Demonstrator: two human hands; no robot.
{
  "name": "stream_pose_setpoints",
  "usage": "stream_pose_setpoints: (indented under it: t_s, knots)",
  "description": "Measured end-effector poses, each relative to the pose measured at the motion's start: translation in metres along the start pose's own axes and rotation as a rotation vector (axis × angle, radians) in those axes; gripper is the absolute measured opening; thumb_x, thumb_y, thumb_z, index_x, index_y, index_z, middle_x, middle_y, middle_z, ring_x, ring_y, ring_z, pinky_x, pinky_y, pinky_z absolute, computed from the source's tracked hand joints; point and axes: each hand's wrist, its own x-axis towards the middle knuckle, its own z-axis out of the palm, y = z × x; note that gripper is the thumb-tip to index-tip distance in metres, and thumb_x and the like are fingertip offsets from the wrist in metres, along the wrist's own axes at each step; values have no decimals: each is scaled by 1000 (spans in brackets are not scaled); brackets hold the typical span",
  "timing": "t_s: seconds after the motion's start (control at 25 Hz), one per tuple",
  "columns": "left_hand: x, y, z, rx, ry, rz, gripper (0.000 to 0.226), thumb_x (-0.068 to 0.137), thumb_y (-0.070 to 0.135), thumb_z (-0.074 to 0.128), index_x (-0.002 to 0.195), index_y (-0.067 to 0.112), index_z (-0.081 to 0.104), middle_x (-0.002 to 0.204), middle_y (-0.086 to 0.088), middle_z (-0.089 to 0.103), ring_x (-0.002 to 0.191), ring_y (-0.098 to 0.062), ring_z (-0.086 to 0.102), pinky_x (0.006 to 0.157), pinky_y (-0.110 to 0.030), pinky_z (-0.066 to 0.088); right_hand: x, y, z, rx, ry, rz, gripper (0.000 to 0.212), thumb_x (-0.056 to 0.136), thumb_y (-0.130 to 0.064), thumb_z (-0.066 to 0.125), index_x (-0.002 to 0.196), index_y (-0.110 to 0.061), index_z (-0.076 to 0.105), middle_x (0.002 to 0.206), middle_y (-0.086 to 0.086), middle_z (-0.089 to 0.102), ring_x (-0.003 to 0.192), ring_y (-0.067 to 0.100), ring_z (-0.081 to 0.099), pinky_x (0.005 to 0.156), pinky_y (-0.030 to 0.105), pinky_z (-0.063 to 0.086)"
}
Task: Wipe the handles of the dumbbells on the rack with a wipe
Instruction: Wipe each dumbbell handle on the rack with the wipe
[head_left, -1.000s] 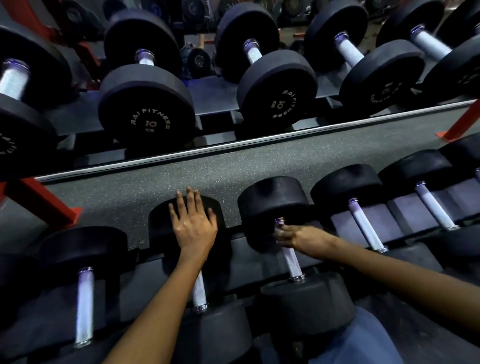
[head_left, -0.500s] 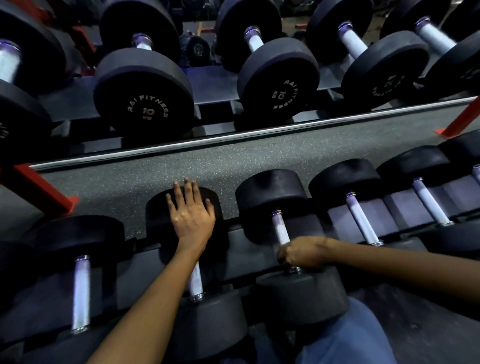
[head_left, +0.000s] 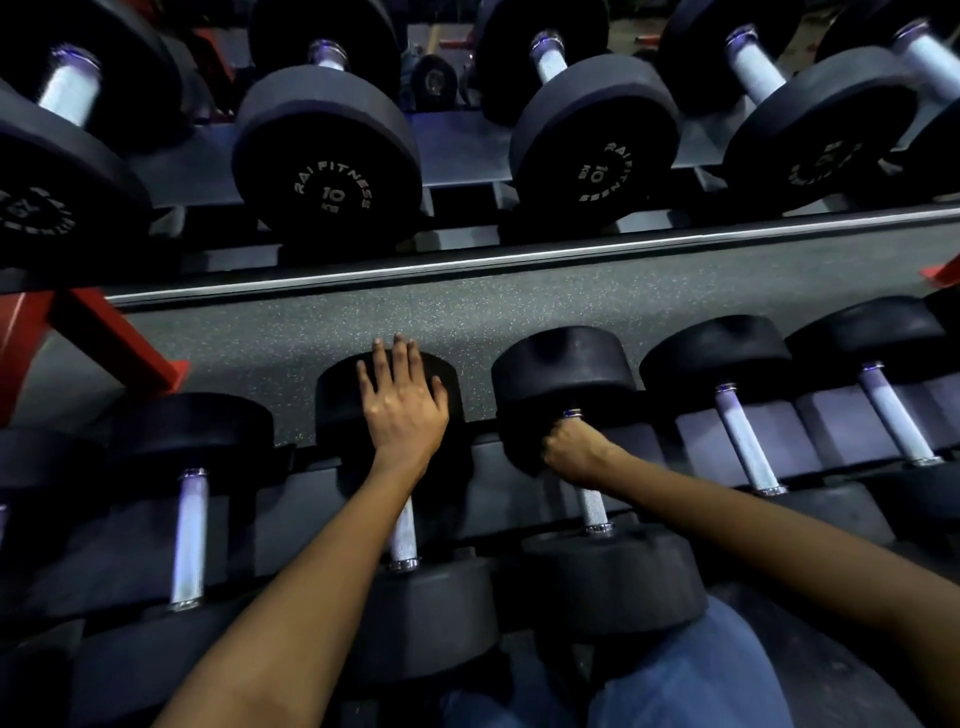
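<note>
Risk here lies in coverage: the right hand (head_left: 574, 449) is curled tight around the far end of the knurled silver handle (head_left: 593, 506) of the black round-headed dumbbell (head_left: 597, 478), so the near stretch may go unwiped. No wipe shows; it may be hidden inside that grip. The left hand (head_left: 402, 402) lies flat, fingers straight, on the neighbouring dumbbell's far black head (head_left: 337, 400), left of it.

head camera looks steeply down, close over the dumbbell rack (head_left: 457, 156).
</note>
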Motion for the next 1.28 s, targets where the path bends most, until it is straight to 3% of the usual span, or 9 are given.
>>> stream_pose_setpoints:
  t_s: [0.12, 0.32, 0.44, 0.56, 0.64, 0.8, 0.96, 1.12, 1.28]
  knots:
    - [0, -1, 1, -1, -9, 8, 58, 94, 34, 37, 143, 3, 42, 153, -13, 36, 145, -34, 24, 116, -53, 14, -17, -29, 16, 27, -175, -151, 31, 96, -9, 36, 114, -3, 61, 118, 17, 62, 108, 33, 59, 93, 39, 42]
    - [1, -1, 3, -27, 13, 3, 56, 94, 31, 42, 143, 2, 42, 152, -13, 38, 144, -35, 23, 116, -52, 12, -69, 2, 32, 781, -76, -74, 27, 86, -11, 56, 108, -19, 70, 98, 3, 70, 90, 18, 63, 80, 28, 46]
    - [0, 0, 5, -41, 51, 1, 60, 89, 33, 37, 138, 0, 48, 148, -14, 43, 141, -37, 29, 114, -55, 16, -75, 12, 45, 1151, 254, 379, 32, 82, 5, 54, 108, -5, 69, 100, 14, 71, 91, 19, 65, 71, 15, 41]
    - [0, 0, 4, -47, 64, 4, 60, 88, 33, 38, 137, 0, 49, 147, -14, 45, 141, -37, 31, 114, -54, 17, -46, 9, 42, 1345, 731, 937, 15, 90, -3, 52, 92, 4, 65, 85, 20, 69, 82, 25, 64, 70, 29, 44]
    - [-1, 0, 4, -38, 74, 7, 60, 88, 33, 38, 137, 0, 50, 147, -14, 45, 141, -37, 31, 114, -53, 17, -35, -4, 41, 1332, 818, 866, 15, 90, -5, 53, 80, 2, 62, 75, 17, 65, 74, 25, 62, 66, 28, 40]
    - [0, 0, 6, -37, 92, 8, 61, 87, 33, 36, 136, 0, 51, 145, -15, 48, 140, -37, 33, 113, -54, 20, -38, -3, 39, 1154, 927, 604, 21, 80, -6, 57, 94, 3, 70, 92, 15, 71, 85, 13, 65, 76, 17, 42]
    - [0, -1, 4, -41, 83, 5, 59, 87, 32, 41, 135, 0, 51, 144, -15, 48, 139, -37, 34, 112, -54, 21, -31, 11, 50, 911, 606, 370, 18, 79, -4, 55, 89, -3, 69, 87, 12, 62, 82, 30, 63, 66, 29, 45]
    - [1, 0, 6, -46, 83, 7, 60, 87, 32, 36, 135, -1, 52, 142, -16, 50, 138, -38, 36, 112, -55, 23, -49, -12, 83, 787, 250, 283, 23, 85, -6, 59, 106, -10, 68, 104, 6, 61, 100, 25, 62, 79, 24, 44]
    - [1, -1, 4, -47, 81, 17, 61, 87, 32, 36, 135, -1, 51, 143, -16, 49, 138, -38, 36, 112, -54, 23, -34, -5, 48, 987, 460, 467, 15, 91, -10, 48, 94, -9, 63, 85, -6, 53, 87, 12, 55, 69, 19, 38]
